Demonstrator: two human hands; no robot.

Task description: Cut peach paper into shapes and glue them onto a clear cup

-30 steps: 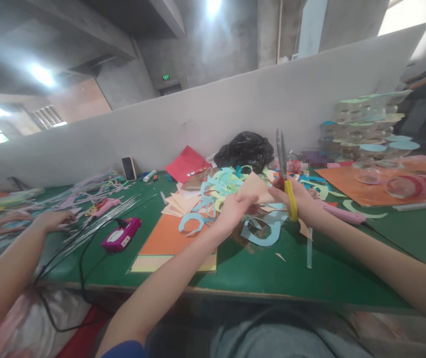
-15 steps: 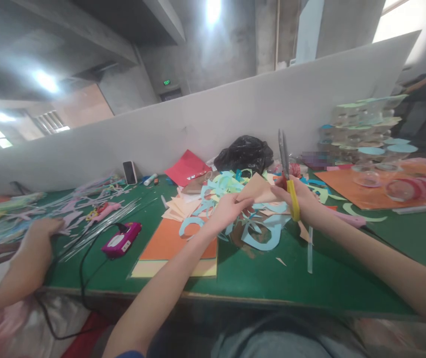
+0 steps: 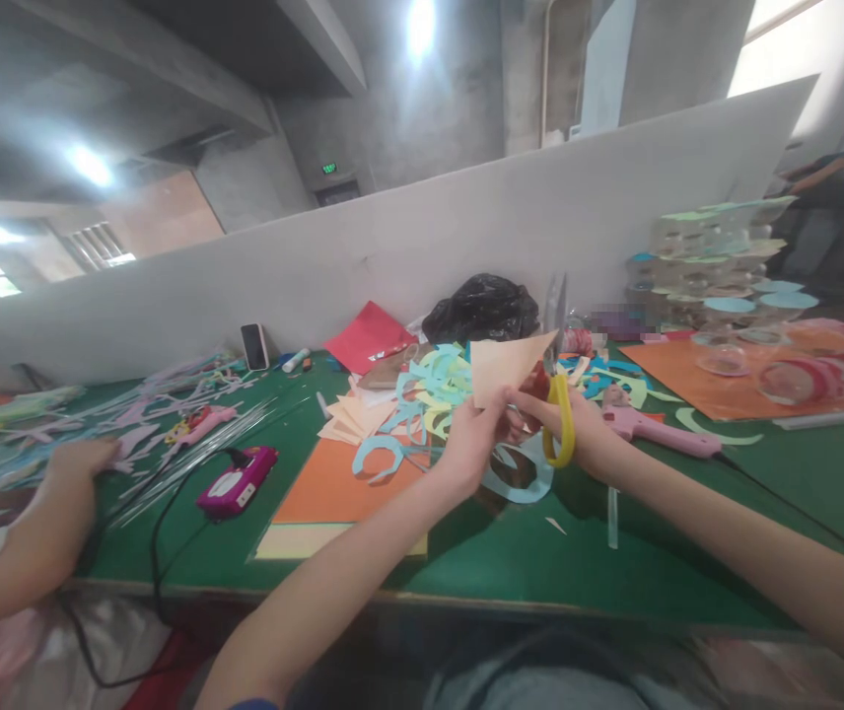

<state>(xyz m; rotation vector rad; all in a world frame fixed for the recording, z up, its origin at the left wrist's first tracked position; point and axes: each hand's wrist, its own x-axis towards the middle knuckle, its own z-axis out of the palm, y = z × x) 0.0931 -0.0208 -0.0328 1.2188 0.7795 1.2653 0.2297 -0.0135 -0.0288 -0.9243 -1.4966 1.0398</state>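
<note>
My left hand [image 3: 475, 437] pinches a pale orange folded paper [image 3: 505, 365] and holds it up above the green table [image 3: 511, 552]. My right hand [image 3: 577, 434] grips yellow-handled scissors [image 3: 556, 394], blades pointing up and touching the paper's right edge. Below both hands lies a heap of light blue and yellow paper cut-outs [image 3: 437, 385].
Orange and cream sheets [image 3: 333, 483] lie front left, with a magenta glue gun [image 3: 237, 480] and its black cord. A pink glue gun [image 3: 651, 429] lies right. Another person's hand [image 3: 86, 459] works at left. Black bag [image 3: 485, 306], phone [image 3: 253, 345], stacked clear cups [image 3: 718, 266] at back.
My left hand has raised the folded paper and turned it more upright. My right hand brought the scissors left and closer to it. The other person's hand shifted slightly.
</note>
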